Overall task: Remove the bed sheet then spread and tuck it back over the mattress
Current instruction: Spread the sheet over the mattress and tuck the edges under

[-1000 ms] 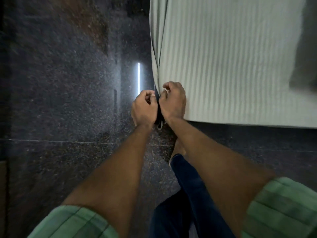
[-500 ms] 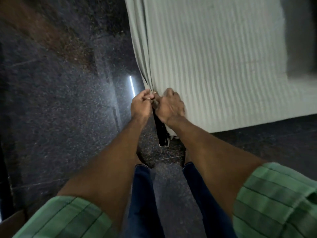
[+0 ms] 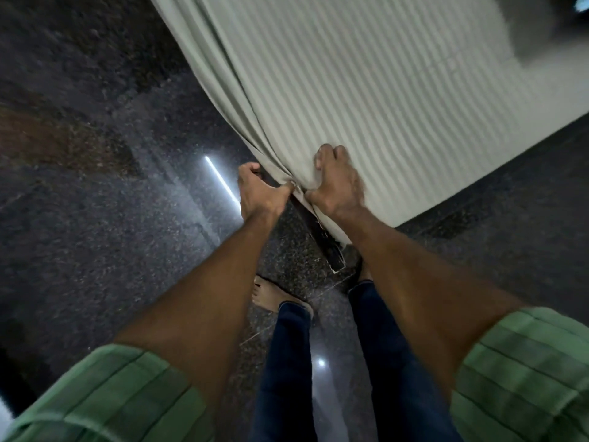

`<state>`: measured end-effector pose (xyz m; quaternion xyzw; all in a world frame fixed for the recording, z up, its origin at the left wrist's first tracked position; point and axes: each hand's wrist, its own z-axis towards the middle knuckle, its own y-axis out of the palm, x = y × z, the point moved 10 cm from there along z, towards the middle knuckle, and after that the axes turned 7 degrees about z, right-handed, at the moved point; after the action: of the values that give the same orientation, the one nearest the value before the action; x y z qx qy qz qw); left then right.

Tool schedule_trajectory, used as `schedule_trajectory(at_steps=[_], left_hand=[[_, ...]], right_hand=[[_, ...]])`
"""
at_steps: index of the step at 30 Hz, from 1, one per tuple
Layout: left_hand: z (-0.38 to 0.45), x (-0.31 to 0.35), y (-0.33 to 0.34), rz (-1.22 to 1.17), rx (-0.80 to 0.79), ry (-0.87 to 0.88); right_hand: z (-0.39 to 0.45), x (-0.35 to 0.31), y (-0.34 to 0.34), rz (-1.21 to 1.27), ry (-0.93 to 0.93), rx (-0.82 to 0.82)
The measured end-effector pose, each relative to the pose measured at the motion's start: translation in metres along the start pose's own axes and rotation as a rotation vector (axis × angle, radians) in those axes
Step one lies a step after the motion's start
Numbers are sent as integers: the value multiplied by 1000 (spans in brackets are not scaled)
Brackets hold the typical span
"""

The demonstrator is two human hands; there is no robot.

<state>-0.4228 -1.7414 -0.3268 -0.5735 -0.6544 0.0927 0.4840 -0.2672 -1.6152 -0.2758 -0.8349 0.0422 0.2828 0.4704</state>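
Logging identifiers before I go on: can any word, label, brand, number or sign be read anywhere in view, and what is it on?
None can be read.
Bed sheet: woven stripes only, no print.
Dark strap under the corner: its pale end shows no legible mark.
Green sleeves: plain checks.
Floor: speckled stone, only light reflections.

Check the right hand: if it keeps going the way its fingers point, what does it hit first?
The right hand already grips the bed sheet at the corner, fingers pointing up over the bed. Straight on, it likely meets only more sheet over the mattress; depth is unclear.
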Motion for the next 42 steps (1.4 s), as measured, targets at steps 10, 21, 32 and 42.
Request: schedule_trajectory(at_steps=[10, 21, 32, 42], left_hand=[[20, 18, 24, -87, 59, -226], [81, -1, -23, -340, -104, -81], [110, 45, -44, -104, -2, 67], [122, 73, -26, 126, -29, -93]], right_hand=[[16, 0, 11, -95, 35, -76], [25, -7, -3, -162, 191, 28], [58, -40, 9, -25, 94, 193], [93, -69, 2, -302, 119, 122]])
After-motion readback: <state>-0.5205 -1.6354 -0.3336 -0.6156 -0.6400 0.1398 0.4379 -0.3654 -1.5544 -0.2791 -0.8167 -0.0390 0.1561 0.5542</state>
